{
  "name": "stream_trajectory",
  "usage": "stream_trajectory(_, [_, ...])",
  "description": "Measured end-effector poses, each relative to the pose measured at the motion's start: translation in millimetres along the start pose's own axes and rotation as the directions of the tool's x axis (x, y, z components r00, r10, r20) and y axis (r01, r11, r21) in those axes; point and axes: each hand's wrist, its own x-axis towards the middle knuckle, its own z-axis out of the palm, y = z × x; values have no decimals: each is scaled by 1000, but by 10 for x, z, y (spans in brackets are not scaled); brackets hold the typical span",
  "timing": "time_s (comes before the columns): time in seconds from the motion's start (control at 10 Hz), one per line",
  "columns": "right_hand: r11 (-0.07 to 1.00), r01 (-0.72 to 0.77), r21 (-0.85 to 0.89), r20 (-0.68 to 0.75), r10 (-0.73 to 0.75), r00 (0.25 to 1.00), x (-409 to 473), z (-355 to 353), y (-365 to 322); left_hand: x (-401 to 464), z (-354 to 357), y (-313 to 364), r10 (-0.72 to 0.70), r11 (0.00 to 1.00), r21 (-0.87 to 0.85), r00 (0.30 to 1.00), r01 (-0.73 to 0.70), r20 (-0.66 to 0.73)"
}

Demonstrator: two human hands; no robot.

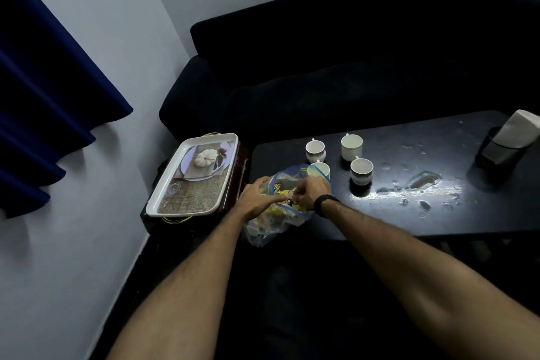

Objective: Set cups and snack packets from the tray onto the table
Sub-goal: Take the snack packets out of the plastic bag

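Four cups (339,159) stand near the table's (409,213) left edge. Both the left hand (257,197) and right hand (309,193) grip the snack bag (280,213) overhanging that edge; tugging could spill packets or nudge the nearest cup.

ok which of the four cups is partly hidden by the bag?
The plain white cup nearest the right hand; the clear bag's rim overlaps it. The other three stand clear.

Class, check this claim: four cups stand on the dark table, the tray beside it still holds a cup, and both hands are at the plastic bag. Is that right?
Not quite. The head view shows the tray holds no cup. The rest stands: four cups on the table, left hand and right hand at the bag.
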Motion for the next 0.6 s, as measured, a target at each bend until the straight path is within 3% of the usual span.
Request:
stream_trajectory(0.1, [1000,-31,8,30,30,999,-11,-20,45,29,12,-63,-92,982,-168,994,81,-63])
stream_trajectory(0.2, [1000,-15,-16,58,16,998,-6,-31,85,128,33,-276,-256,961,-153,954,232,-157])
stream_trajectory(0.3, [999,5,47,140,-12,990,31,30,55,133,122,-510,-448,868,-318,877,382,-171])
stream_trajectory(0.4, [999,31,18,229,-34,973,63,134,56,136,237,-621,-518,712,-568,855,413,-28])
stream_trajectory(0.5, [997,55,-48,266,-40,963,119,184,58,118,310,-606,-483,602,-695,872,394,76])
stream_trajectory(0.6, [985,82,-149,309,-32,951,252,224,31,175,358,-630,-479,554,-750,875,361,67])
